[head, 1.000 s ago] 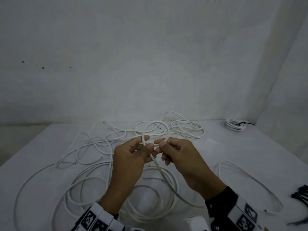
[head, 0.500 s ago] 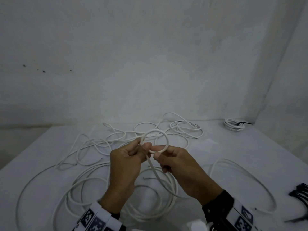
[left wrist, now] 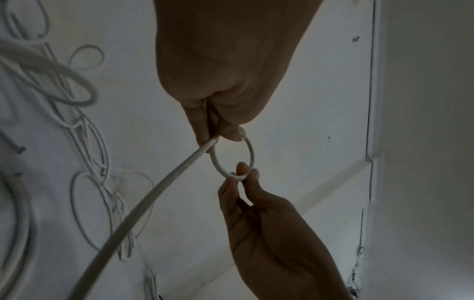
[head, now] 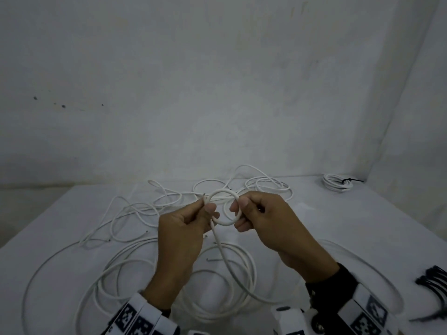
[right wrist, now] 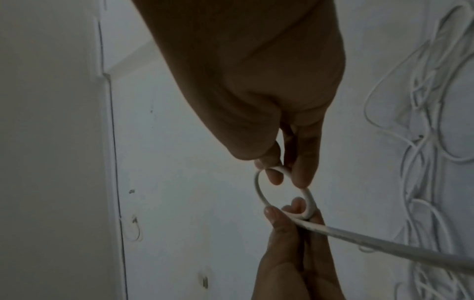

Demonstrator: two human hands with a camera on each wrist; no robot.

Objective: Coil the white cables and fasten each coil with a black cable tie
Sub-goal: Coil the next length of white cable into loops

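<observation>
Centrally in the head view, the left hand (head: 183, 228) pinches the white cable (head: 223, 210) where its small upright loop crosses, near the cable's end; the right hand (head: 263, 221) pinches the loop's right side. The tail runs down toward the lower right, over loose cables (head: 135, 267) on the table (head: 338, 226). Half a second ago the loop stood higher and wider.

From the left wrist, the loop (left wrist: 232, 158) hangs between both pinches, tail slanting to the lower left.

From the right wrist, the loop (right wrist: 283, 192) sits mid-frame, tail leaving right.
</observation>
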